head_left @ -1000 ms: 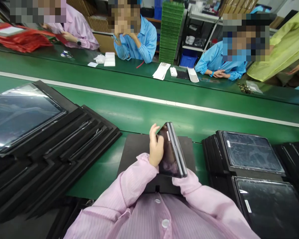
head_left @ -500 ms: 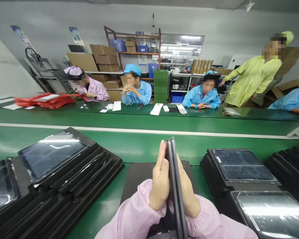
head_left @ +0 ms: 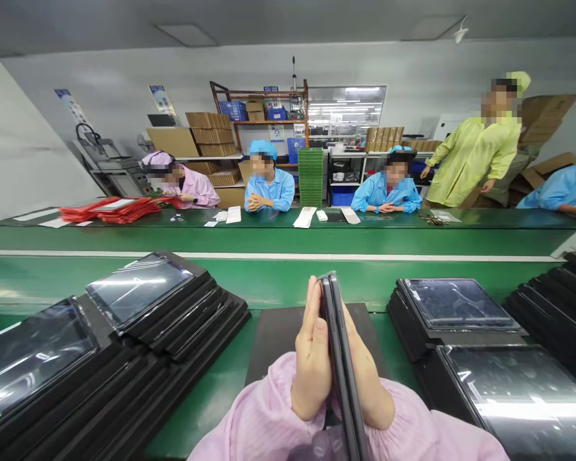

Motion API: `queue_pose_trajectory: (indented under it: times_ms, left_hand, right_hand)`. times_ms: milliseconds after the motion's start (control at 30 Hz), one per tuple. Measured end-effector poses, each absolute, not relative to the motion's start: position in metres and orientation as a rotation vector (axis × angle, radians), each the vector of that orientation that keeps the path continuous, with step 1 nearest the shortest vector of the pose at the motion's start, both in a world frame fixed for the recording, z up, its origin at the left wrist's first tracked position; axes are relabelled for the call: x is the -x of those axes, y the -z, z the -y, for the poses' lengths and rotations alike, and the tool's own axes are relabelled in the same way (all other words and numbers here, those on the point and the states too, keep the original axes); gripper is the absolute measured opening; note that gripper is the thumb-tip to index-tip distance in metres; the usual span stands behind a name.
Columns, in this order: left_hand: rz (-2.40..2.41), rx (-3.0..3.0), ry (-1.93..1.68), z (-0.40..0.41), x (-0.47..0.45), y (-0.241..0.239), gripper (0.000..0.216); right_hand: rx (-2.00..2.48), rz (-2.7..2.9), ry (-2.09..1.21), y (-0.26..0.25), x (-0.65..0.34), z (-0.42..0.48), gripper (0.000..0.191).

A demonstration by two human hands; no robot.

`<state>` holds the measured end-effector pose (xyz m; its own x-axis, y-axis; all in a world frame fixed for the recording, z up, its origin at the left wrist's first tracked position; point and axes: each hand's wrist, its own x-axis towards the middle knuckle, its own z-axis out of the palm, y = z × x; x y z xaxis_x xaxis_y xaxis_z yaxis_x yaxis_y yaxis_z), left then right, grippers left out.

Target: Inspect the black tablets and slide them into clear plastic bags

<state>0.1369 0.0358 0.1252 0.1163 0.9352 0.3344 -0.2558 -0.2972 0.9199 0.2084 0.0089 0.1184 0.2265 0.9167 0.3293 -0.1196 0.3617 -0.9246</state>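
Observation:
Two dark grey tablets (head_left: 342, 358) stand on edge, face to face, pressed between my palms. My left hand (head_left: 313, 358) lies flat along their left side, fingers pointing forward. On the other side, my right hand (head_left: 365, 371) supports them, its fingers partly hidden behind the tablets. Below them a black foam sheet (head_left: 273, 333) lies on the green work surface. The lower ends of the tablets run out of the bottom of the view, between my pink sleeves.
Stacks of black foam trays with film-covered tablets stand at left (head_left: 141, 288) and right (head_left: 461, 304). Beyond a white strip (head_left: 269, 256), co-workers sit at a green bench; a person in yellow (head_left: 480, 153) stands. Red sleeves (head_left: 110, 210) lie at far left.
The head view has tilted up a little and shifted, so the bench and stacks sit differently. My hands keep their hold on the two tablets. The co-worker in the middle has lowered their hands.

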Motion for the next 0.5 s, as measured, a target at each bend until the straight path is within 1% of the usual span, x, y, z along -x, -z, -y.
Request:
queue_pose_trajectory:
  times_ms: [100,200,333,433,500]
  left_hand:
    - [-0.772,-1.311,-1.413,-0.036,-0.137,-0.131,0.056]
    - [-0.832,-1.281,-1.383,-0.040,-0.139,-0.138,0.051]
    - [-0.925,-1.193,-1.291,-0.046,-0.143,-0.138,0.040]
    - [-0.952,-1.138,-1.248,-0.049,-0.143,-0.133,0.038]
    - [-0.967,-1.100,-1.240,-0.049,-0.143,-0.130,0.038]
  right_hand:
    - [0.956,1.046,-0.901,-0.117,-0.206,-0.010,0.056]
    - [0.990,0.925,-0.966,-0.120,-0.203,-0.013,0.056]
    - [1.090,0.722,-1.079,-0.125,-0.201,-0.018,0.050]
    - [1.124,0.598,-1.158,-0.122,-0.199,-0.021,0.045]
    - [1.109,0.600,-1.155,-0.116,-0.197,-0.023,0.042]
